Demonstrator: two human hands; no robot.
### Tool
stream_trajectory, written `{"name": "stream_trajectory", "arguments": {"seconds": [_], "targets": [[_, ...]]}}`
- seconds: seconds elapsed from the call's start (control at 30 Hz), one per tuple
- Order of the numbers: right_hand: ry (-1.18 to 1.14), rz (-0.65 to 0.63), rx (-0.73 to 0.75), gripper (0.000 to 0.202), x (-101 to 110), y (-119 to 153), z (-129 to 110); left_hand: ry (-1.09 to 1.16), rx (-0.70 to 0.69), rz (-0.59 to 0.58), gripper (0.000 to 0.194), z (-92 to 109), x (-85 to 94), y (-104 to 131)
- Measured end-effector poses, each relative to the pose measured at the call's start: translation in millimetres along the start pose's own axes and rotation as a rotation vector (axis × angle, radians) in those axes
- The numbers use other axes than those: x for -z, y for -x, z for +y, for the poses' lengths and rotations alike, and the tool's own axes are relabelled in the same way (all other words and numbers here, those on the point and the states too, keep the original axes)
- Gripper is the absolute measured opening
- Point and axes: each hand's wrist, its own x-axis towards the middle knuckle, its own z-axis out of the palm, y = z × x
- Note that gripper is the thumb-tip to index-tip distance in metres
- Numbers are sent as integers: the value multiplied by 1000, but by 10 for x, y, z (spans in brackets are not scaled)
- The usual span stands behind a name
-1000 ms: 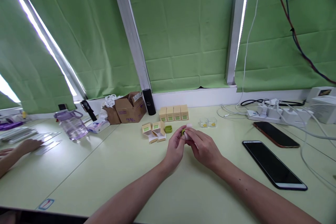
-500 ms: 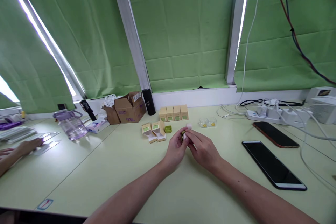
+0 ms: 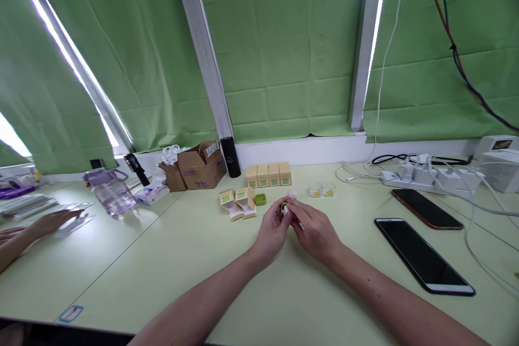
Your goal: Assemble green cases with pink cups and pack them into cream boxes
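My left hand [image 3: 270,233] is closed around a small round object [image 3: 283,208] with a dark and yellow-green rim, mostly hidden by fingers. Pressed up against it, my right hand [image 3: 315,231] pinches a small whitish-pink piece [image 3: 292,194] that sticks out above the fingertips. What exactly either piece is, I cannot make out. Just beyond the hands sit a small green square container [image 3: 260,199] and opened cream cartons [image 3: 245,203] with green labels. Clear plastic cups [image 3: 321,190] with yellow spots stand to the right.
Several closed cream boxes [image 3: 268,175] line up at the back beside a black cylinder [image 3: 230,157] and a cardboard box [image 3: 201,166]. Two phones [image 3: 424,254] and a power strip [image 3: 432,183] lie right. Left are a purple bottle [image 3: 110,192] and another person's hand [image 3: 54,222].
My hands keep nearly the same pose around the small round object. At the far left, the other person's hand has shifted slightly to the right over clear plastic pieces.
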Motion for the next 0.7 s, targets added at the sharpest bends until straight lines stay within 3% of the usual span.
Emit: {"name": "stream_trajectory", "arguments": {"seconds": [0.7], "targets": [[34,-1,25,32,-22,-2,23,-36,-12,29,49,-26,-11,5]]}}
